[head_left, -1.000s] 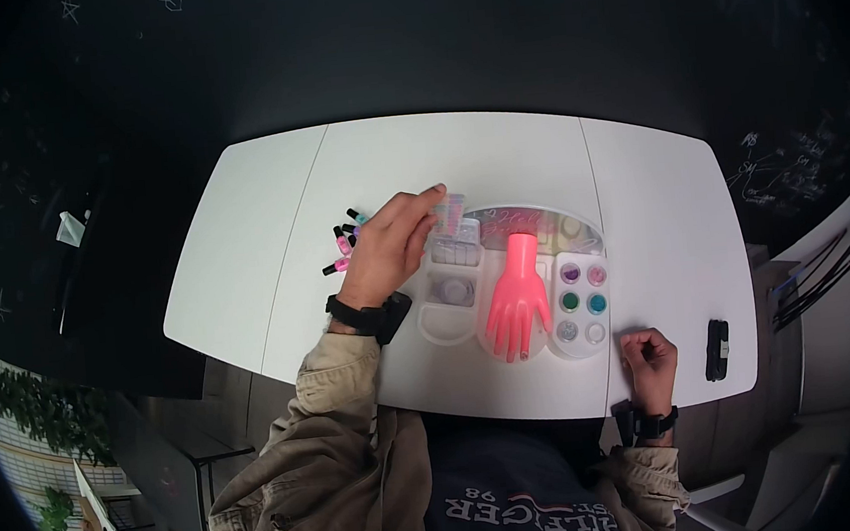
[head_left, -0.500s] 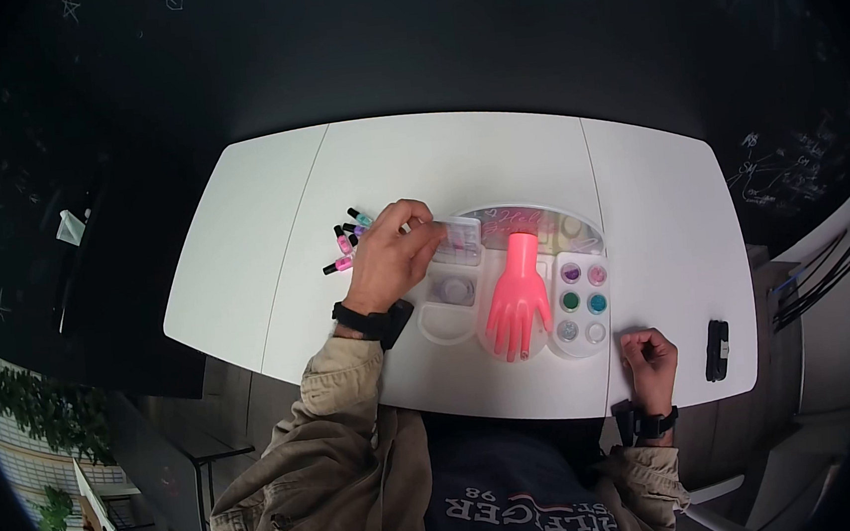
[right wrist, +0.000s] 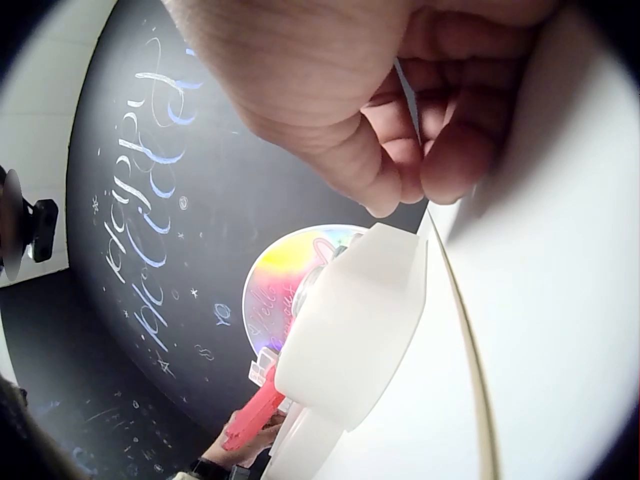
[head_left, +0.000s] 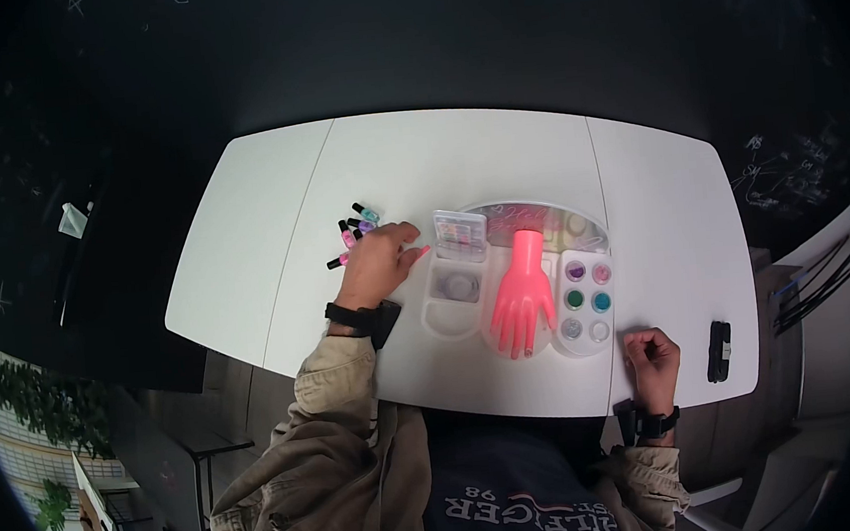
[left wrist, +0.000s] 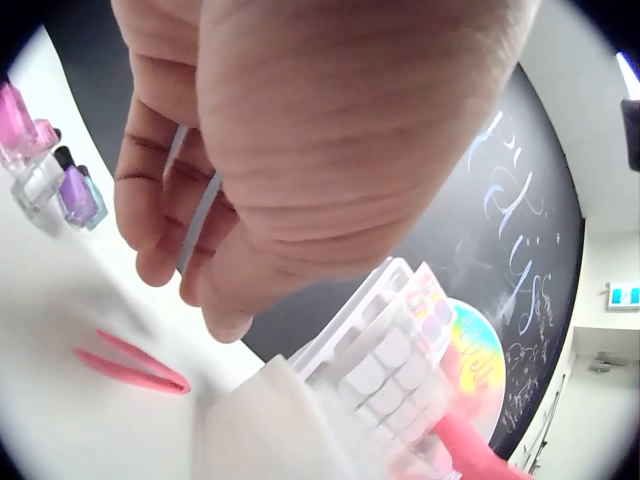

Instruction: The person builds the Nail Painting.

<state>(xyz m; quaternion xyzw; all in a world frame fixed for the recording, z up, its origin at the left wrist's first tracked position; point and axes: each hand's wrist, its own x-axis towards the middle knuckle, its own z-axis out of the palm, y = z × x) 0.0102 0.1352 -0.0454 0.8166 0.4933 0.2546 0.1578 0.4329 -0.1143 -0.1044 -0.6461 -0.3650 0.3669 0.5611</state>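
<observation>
My left hand (head_left: 373, 267) is over the table just left of the nail kit, fingers loosely bent and holding nothing. Pink tweezers (left wrist: 135, 368) lie on the tabletop below its fingertips in the left wrist view; the head view shows only one end of them. A clear case (head_left: 460, 233) with small coloured pieces leans in the kit's upper left compartment. In the kit's middle a pink model hand (head_left: 520, 298) lies with its fingers toward me. At the table's front edge rests my right hand (head_left: 653, 362), fingers loosely curled with nothing in them.
Several nail polish bottles (head_left: 366, 213) lie left of the kit, partly behind my left hand. On the kit's right side is a white holder (head_left: 587, 332) with several glitter pots. A black object (head_left: 718, 351) lies near the table's right edge.
My left hand has lowered the clear case into the upper left compartment and let go of it. It has then moved left, beside the kit. The right hand has stayed put.
</observation>
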